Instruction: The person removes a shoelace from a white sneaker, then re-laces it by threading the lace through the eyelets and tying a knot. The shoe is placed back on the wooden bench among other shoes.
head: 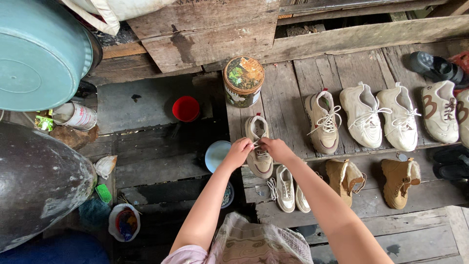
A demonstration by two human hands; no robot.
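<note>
Containers, left to right. Teal basin (36, 51) at 10 o'clock, seen bottom-up, contents hidden. Below it a white can (75, 116) lying on its side. Large dark pot (39, 183) at 8 o'clock, belly only in view. Small white tub (124, 222) at 7 o'clock holds a mix of coloured bits, too small to tell apart. Red cup (186, 108) just left of centre, inside red, nothing seen in it. Pale blue bowl (217, 155) beside the left wrist, looks bare inside. Round tin (243, 81) at 12 o'clock, lid shut, patterned top.

Beige sneaker (258, 146) stands at centre on the wooden plank platform (288, 102), toe toward the person, white laces, darker trim at the heel, worn and pale. Left hand (239, 152) and right hand (275, 147) meet over its tongue, fingers of both pinched on the white laces (259, 151).

Right, 2 to 3 o'clock: row of white sneakers (381, 117). At 4 o'clock, tan boots (373, 178).
</note>
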